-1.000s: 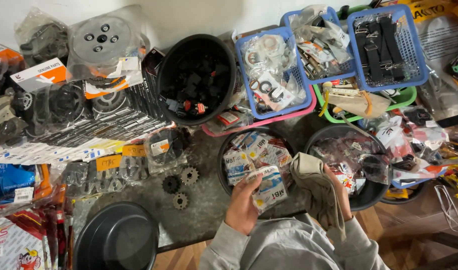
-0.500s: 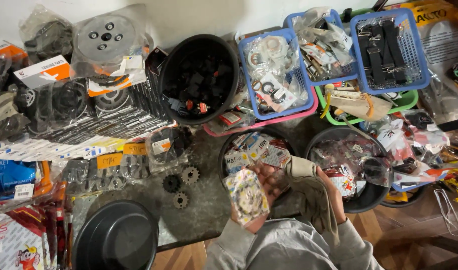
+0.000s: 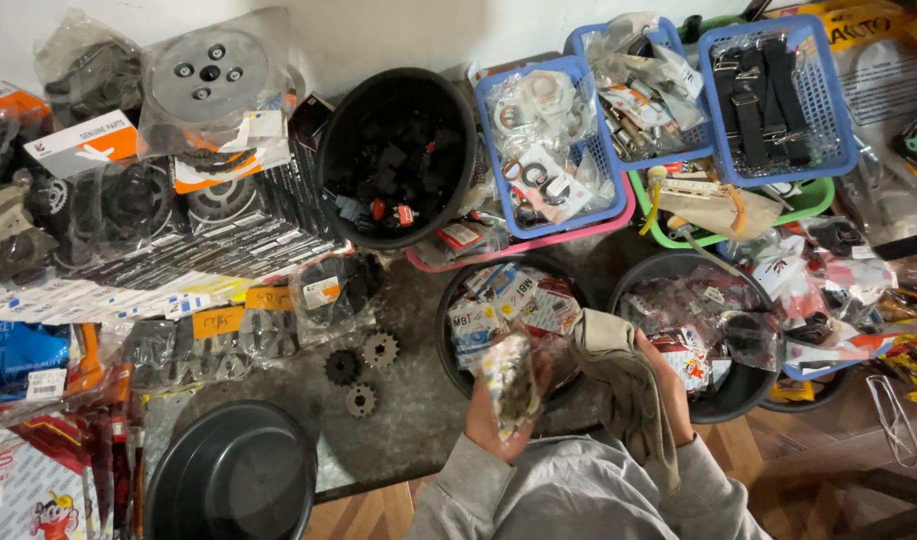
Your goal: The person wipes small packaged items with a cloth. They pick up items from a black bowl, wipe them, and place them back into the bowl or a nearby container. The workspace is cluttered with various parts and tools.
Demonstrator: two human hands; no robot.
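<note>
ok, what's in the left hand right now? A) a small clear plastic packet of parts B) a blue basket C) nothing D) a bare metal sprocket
A: the left hand grips a small clear packet of parts, lifted above the black tub of packets, while the right hand holds a beige cloth. The loose sprockets lie untouched on the table.

Small clear plastic packet [image 3: 509, 380] held upright in left hand [image 3: 493, 415], over black round tub of white-blue-red flat packets [image 3: 513, 305]. Orange-white rectangular box [image 3: 83, 145] far left. Two yellow rectangular tags [image 3: 243, 310] on desk centre-left. Red-white printed bags [image 3: 28, 490] bottom left.
</note>
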